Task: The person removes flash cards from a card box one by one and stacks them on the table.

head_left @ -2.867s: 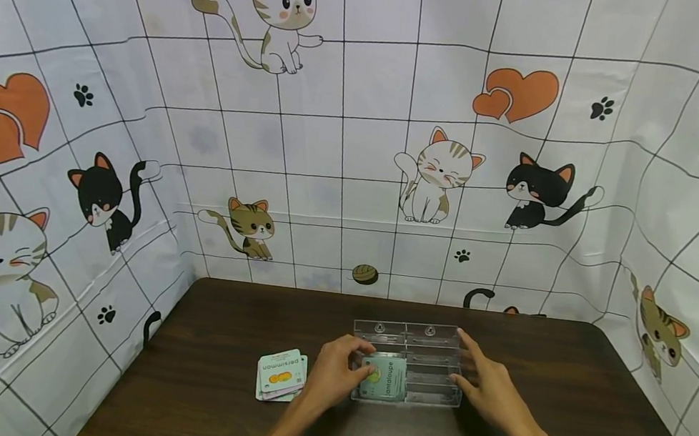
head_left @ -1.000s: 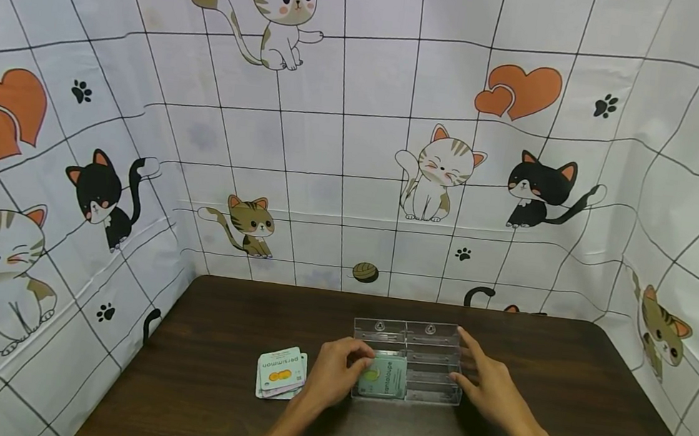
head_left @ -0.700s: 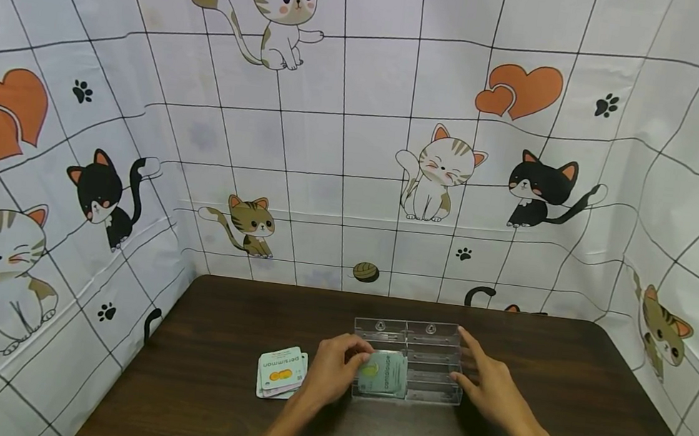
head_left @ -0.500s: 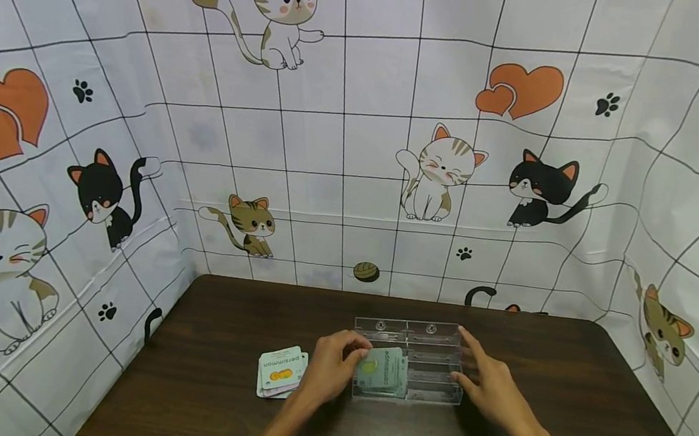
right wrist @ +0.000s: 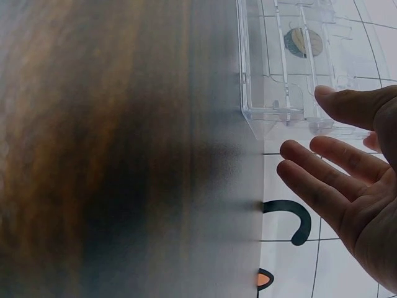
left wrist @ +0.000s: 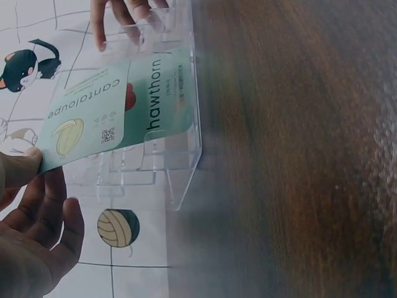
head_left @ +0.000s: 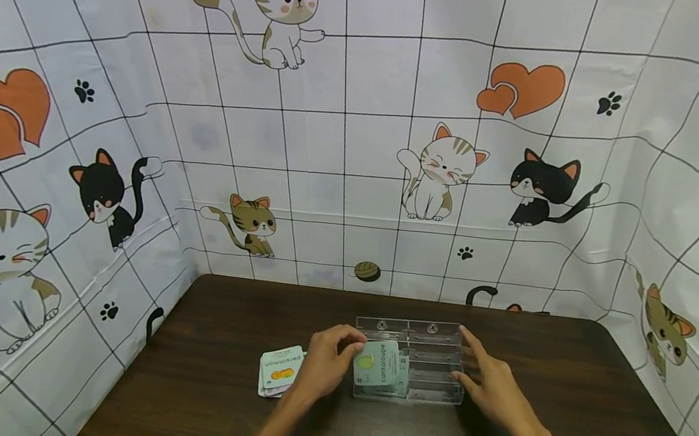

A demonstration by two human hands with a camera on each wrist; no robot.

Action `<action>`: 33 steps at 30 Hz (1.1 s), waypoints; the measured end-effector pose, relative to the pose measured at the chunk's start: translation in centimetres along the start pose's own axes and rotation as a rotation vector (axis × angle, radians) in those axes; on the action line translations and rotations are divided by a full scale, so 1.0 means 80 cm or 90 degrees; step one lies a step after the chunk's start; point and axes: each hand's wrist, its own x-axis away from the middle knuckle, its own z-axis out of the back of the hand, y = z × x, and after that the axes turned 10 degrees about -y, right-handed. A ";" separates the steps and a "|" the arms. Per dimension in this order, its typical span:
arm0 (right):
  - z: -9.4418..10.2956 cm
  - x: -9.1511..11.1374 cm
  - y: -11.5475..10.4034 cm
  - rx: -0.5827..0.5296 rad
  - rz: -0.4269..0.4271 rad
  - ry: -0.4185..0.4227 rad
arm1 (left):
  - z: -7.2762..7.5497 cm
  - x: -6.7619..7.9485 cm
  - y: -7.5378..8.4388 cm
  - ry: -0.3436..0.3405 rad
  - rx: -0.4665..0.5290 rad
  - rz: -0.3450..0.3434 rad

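Observation:
My left hand [head_left: 327, 359] pinches the corner of a pale green cantaloupe card [left wrist: 84, 115] between thumb and fingers. This card slants at the left column of a clear tiered plastic card holder [head_left: 433, 357]. Behind it, partly covered, a darker green hawthorn card [left wrist: 162, 93] sits in the holder. At the holder's right side is my right hand [head_left: 494, 393], thumb and index finger spread along that edge. Its other fingers [right wrist: 316, 186] stretch out straight beside the holder in the right wrist view.
A small stack of cards [head_left: 280, 370], a persimmon card on top, lies on the dark wooden table [head_left: 208, 374] left of my left hand. A white cloth [head_left: 371, 141] printed with cats and grid lines hangs behind and beside the table.
My left hand has drawn the cantaloupe card up and to the left, uncovering part of the card behind it. The right hand and the holder stay in place.

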 end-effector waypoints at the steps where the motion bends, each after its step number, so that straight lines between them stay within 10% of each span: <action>1: 0.000 0.000 0.000 0.000 0.000 0.000 | 0.000 0.000 -0.001 0.001 0.000 -0.001; 33: 0.000 -0.002 0.003 -0.005 -0.007 -0.007 | 0.021 0.006 -0.008 0.014 -0.012 0.030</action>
